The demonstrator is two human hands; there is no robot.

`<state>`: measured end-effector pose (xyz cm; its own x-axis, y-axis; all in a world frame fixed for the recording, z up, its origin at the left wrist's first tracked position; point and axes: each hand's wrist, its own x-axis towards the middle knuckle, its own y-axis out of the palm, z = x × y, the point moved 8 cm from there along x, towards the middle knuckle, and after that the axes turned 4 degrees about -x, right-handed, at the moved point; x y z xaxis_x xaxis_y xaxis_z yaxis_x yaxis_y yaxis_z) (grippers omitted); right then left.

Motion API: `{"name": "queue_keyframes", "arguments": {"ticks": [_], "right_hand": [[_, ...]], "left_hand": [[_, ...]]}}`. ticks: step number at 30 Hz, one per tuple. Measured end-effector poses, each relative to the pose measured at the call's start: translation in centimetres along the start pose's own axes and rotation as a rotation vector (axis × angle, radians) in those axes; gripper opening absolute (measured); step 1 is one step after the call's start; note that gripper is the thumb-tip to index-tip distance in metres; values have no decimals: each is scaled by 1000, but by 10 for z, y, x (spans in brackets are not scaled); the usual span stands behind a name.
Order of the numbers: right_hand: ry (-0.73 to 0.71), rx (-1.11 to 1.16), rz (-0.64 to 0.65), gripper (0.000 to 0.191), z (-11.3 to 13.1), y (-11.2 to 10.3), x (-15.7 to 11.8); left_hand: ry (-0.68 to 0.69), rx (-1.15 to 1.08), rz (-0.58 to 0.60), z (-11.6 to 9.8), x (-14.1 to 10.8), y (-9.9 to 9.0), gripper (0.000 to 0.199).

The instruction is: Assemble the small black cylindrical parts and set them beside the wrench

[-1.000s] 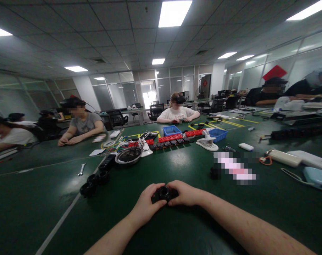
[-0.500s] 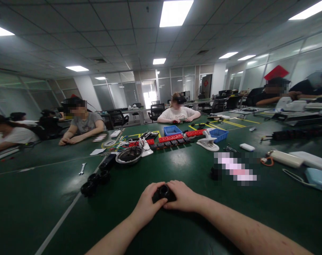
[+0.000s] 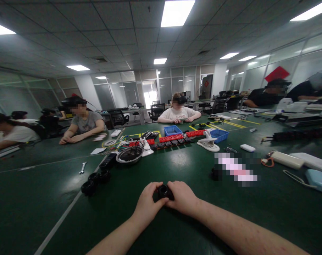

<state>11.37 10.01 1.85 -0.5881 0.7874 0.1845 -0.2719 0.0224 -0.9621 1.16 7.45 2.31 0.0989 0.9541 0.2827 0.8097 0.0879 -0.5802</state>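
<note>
Between my hands is a black round part with a hole in its top (image 3: 164, 191), low over the green table or resting on it; I cannot tell which. My left hand (image 3: 148, 199) curls around its left side, thumb across the front. From the other side my right hand (image 3: 182, 198) grips it, with the fingers bent behind and the thumb near the left thumb. Its lower part is hidden by the hands. Several similar black round parts (image 3: 95, 180) stand to the left on the table.
An open-end wrench (image 3: 82, 168) lies at the left. Ahead are a round metal dish (image 3: 129, 155), red strips (image 3: 171, 137), blue bins (image 3: 172, 130) and a white clamp-like stand (image 3: 208, 142). A light blue case (image 3: 318, 179) is at the right. Co-workers sit around the table (image 3: 118, 212).
My right hand has shifted and turned slightly around the black part, and the thumbs sit closer together. The part stays in about the same place.
</note>
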Motion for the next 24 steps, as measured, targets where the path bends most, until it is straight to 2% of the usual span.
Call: {"name": "queue_keyframes", "arguments": {"ticks": [2, 5, 9, 12, 15, 20, 24], "right_hand": [[-9, 3, 0, 34, 2, 0, 0], [-80, 125, 59, 40, 0, 1, 1], [-174, 314, 202, 29, -8, 4, 3], [-151, 384, 255, 26, -15, 9, 3], [-93, 339, 219, 34, -14, 10, 3], [13, 18, 10, 36, -2, 3, 0], [-3, 40, 1, 44, 0, 5, 1]], "left_hand": [[24, -8, 16, 1, 1, 1, 39], [48, -44, 88, 1, 3, 3, 41], [46, -72, 166, -2, 2, 5, 42], [38, -68, 169, -6, 0, 6, 39], [36, -49, 129, -7, -1, 6, 36], [33, -41, 48, -3, -1, 4, 38], [44, -52, 89, -3, 0, 4, 41]]}}
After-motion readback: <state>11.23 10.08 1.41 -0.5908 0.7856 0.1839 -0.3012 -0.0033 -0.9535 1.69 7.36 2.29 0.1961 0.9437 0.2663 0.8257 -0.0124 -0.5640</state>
